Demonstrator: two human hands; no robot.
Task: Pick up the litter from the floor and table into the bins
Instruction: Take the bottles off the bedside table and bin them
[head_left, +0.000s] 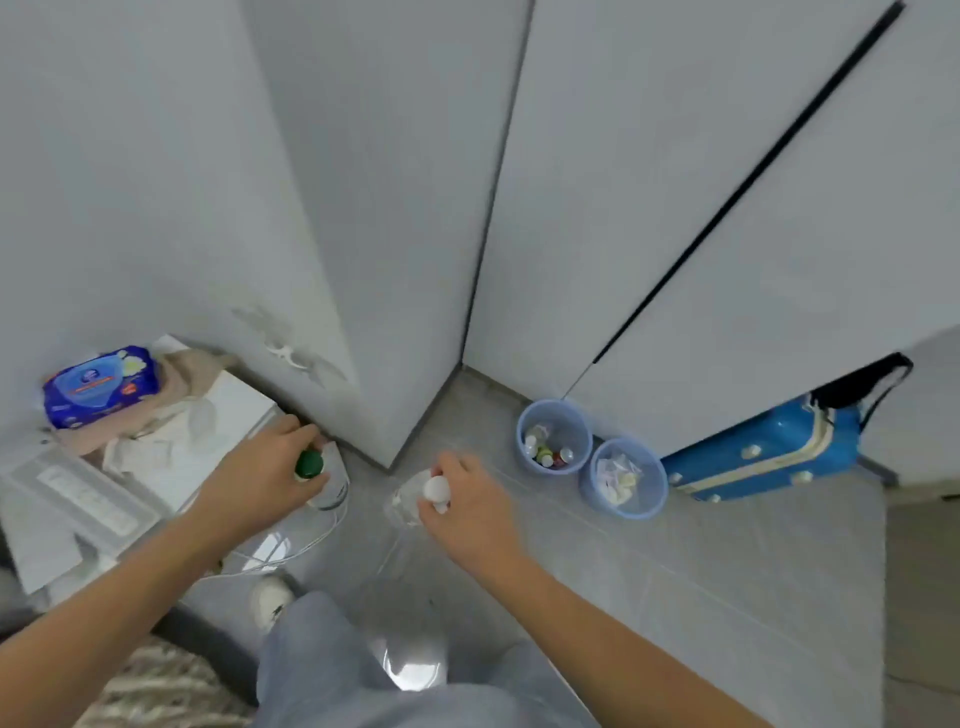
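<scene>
A: Bottles first. Where are they, and who has them?

B: Each hand has one. The left hand (262, 480) is closed around the neck of a clear bottle with a green cap (308, 464), just off the corner of the cluttered low table (234, 402). The right hand (467, 499) is clamped on a clear bottle with a white cap (436, 488), held above the floor tiles.

A: And the bins lie which way?

B: Ahead and to the right. The bin with bottles and caps (554, 435) stands against the white cabinet; the second bin (623, 478), holding paper scraps, touches it on the near right side.

A: So which hand is nearer?

B: The right one, clearly. The left has to cross in front of the body, I judge, or wait its turn.

A: How do the bottles hang?

B: Caps up toward the camera, bodies pointing down, so they should drop in lengthwise.

A: Room to move?

B: Open floor between the right hand and the bins. A blue suitcase (753, 457) crowds the far side, and white cables (291, 551) trail under the left hand.
</scene>
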